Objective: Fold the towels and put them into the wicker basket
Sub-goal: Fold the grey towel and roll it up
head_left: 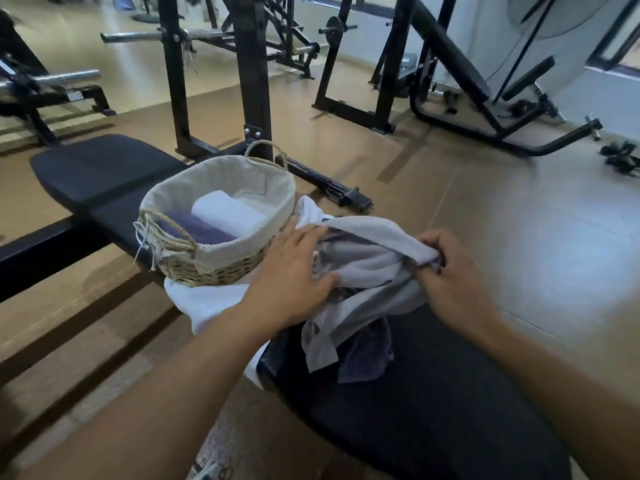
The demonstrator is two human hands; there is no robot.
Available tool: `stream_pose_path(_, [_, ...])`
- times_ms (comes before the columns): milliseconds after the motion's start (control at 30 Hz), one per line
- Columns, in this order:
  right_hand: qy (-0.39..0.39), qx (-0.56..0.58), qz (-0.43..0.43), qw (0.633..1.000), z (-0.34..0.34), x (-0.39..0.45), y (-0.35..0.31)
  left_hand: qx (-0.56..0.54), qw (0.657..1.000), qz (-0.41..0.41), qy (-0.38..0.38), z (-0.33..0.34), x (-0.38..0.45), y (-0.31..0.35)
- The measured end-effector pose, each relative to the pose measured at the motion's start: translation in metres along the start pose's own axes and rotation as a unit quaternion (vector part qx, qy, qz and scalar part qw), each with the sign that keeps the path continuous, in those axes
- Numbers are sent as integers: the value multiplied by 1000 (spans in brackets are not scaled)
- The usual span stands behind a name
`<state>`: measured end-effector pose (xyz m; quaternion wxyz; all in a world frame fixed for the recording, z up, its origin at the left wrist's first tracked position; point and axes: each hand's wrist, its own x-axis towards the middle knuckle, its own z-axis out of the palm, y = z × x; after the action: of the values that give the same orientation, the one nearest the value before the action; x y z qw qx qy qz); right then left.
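A crumpled grey towel (367, 268) lies bunched on the black bench pad (433, 393), just beside the wicker basket (214, 268) and between the person's two hands. Its upper edge arches over in a pale band, while darker folds show underneath (a lower corner hangs down over the pad toward the camera).

The left hand (294, 271) lies on the towel's left side with fingers fairly straight and spread, pressing the cloth down rather than curling round it; the thumb points toward the towel's middle. The right hand (453, 275) pinches the towel's right end, its fingers curled and a gathered tip of fabric caught between them.

A darker purple-grey towel (367, 351) lies partly beneath the grey one, showing below its hanging corner. A white towel (204, 303) spreads under the basket's near side and drapes off the bench edge toward the floor; more white cloth shows behind the left hand, beside the basket's rim.

The basket sits on the bench, lined with beige cloth that folds over its rim, with a rope handle at each end. Inside it lie a folded purple towel (197, 230) and a rolled white towel (225, 213), touching side by side.

Beyond stand black weight racks (249, 64) and another bench frame (485, 98) on a tan floor (519, 220).
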<state>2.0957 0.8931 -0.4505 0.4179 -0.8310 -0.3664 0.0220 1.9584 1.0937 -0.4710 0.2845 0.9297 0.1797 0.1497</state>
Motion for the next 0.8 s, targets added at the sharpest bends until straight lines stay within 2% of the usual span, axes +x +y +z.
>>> stream_pose_path(133, [116, 89, -31, 989, -29, -23, -8, -86, 996, -1, 25, 7, -2, 14])
stream_pose_path(200, [149, 128, -5, 981, -38, -28, -1, -111, 993, 20, 40, 6, -2, 19])
stream_pose_path(267, [78, 124, 64, 987, -37, -29, 13, -111, 993, 40, 16, 6, -4, 24])
stream_pose_path(333, [2, 57, 145, 988, -29, -30, 39, -93, 994, 54, -18, 12, -7, 28])
stream_pose_path(400, [19, -8, 189, 982, -22, -30, 54, -89, 994, 60, -37, 18, -11, 31])
stream_pose_path(467, [52, -38, 192, 979, -23, -27, 56, -109, 991, 64, -42, 24, -13, 38])
stream_pose_path(500, [39, -68, 192, 978, -26, -27, 54, -110, 991, 60, -38, 27, -14, 41])
stream_pose_path(600, [-94, -154, 222, 958, -28, -30, 51, -91, 995, 23, -16, 36, -12, 42])
stream_pose_path(700, [-245, -232, 238, 911, -17, -41, 46, -53, 997, -53, -3, 45, -8, 35])
stream_pose_path(800, [-240, -234, 208, 919, -12, -47, 41, 49, 994, -85, -44, 50, -7, 33])
